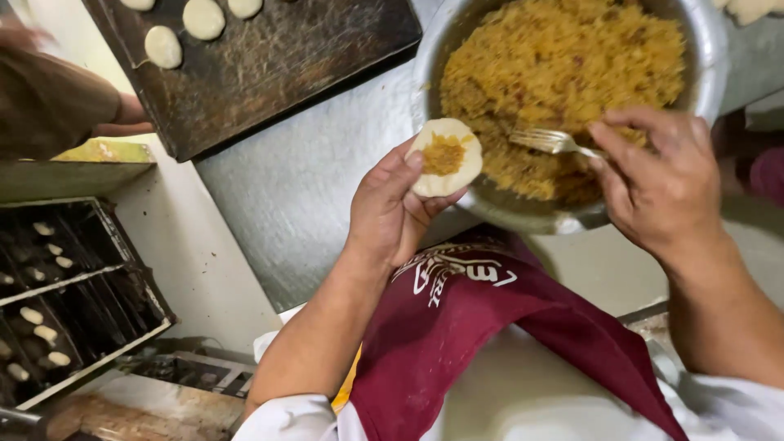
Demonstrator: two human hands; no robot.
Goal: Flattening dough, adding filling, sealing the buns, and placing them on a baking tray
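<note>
Left hand (392, 208) fingers cup a partly filled dough round (445, 157) beside the bowl (702, 90); right hand (657, 175) fingers pinch a fork (551, 142) in the filling (563, 73); dough unsealed.

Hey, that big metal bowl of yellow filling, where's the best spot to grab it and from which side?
Probably by the rolled rim of the metal bowl, at its bare left edge. The right hand with the fork crowds the near right rim, and the left hand holds the filled dough disc over the near left. The bowl is full, so a second grip on the opposite rim seems wise.
</note>
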